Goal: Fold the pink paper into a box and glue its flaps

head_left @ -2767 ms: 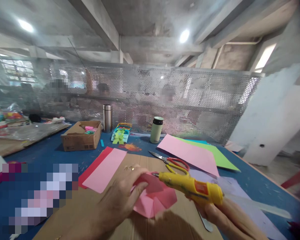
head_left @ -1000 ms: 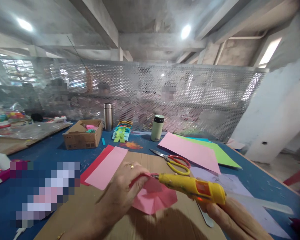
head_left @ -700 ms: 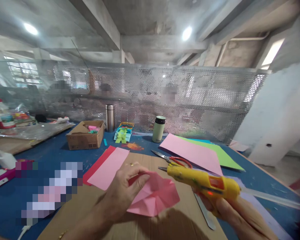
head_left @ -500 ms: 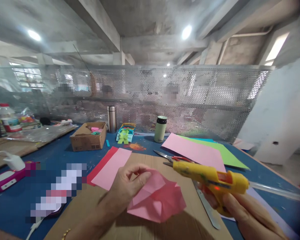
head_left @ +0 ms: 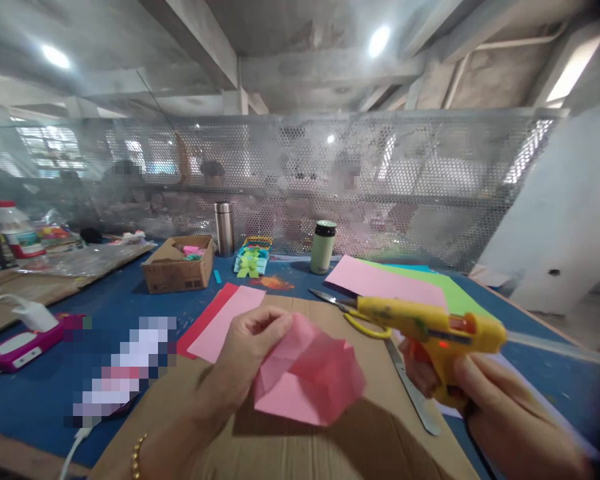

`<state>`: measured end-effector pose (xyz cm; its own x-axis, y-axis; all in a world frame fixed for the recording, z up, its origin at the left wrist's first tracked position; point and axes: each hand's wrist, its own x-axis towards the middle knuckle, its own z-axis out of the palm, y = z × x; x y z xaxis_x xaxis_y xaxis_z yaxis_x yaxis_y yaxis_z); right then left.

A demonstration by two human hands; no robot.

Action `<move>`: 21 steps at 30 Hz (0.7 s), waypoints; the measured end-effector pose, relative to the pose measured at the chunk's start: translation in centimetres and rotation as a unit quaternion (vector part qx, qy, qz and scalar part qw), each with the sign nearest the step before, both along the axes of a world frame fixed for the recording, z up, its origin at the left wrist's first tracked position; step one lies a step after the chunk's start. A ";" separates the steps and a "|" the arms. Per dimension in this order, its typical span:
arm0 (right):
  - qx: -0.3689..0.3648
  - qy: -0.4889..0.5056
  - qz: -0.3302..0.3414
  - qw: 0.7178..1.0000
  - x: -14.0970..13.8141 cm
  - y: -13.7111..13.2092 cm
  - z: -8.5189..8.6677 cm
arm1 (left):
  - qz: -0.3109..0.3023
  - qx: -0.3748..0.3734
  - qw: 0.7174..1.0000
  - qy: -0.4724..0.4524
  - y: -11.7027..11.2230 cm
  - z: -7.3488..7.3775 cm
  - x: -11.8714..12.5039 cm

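My left hand (head_left: 240, 363) pinches a folded pink paper piece (head_left: 310, 377) and holds it up above a brown cardboard sheet (head_left: 300, 440). My right hand (head_left: 485, 407) grips a yellow hot glue gun (head_left: 430, 330) by its handle. The gun's nozzle points left and sits a short way to the right of the paper, not touching it. A clear glue stick (head_left: 555, 347) pokes out of the gun's back end.
Scissors (head_left: 350, 310) and a metal ruler (head_left: 413, 397) lie under the glue gun. Pink (head_left: 385, 283), green (head_left: 455, 293) and red sheets lie on the blue table (head_left: 40, 393). A cardboard box (head_left: 180, 270), a steel flask (head_left: 224, 228) and a green bottle (head_left: 323, 248) stand at the back by a mesh partition.
The glue gun's nozzle has pulled away to the right from the pink paper. My left hand has lifted and turned the paper. The view has shifted slightly.
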<state>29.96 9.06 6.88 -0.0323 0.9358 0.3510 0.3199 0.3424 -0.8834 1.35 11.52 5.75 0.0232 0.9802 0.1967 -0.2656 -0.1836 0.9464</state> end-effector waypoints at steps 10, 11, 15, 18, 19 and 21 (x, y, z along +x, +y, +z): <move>-0.046 0.094 -0.011 0.995 -2.1 0.2 0.1 | -0.139 -0.154 0.963 -0.170 -0.8 0.4 0.8; -0.049 0.110 -0.010 0.993 -2.5 0.1 0.1 | -0.146 -0.152 0.962 -0.175 -0.9 0.4 0.9; -0.065 0.172 0.027 0.982 -3.8 -0.1 0.4 | -0.153 -0.150 0.960 -0.180 -0.7 0.0 1.6; -0.061 0.193 0.071 0.977 -4.1 -0.4 0.6 | -0.154 -0.160 0.960 -0.169 -0.3 0.2 2.1; -0.057 0.201 0.084 0.974 -4.1 -0.4 0.6 | -0.156 -0.159 0.962 -0.158 -0.2 0.4 2.2; -0.056 0.213 0.103 0.970 -4.2 -0.6 0.6 | -0.160 -0.148 0.968 -0.128 0.0 1.0 2.6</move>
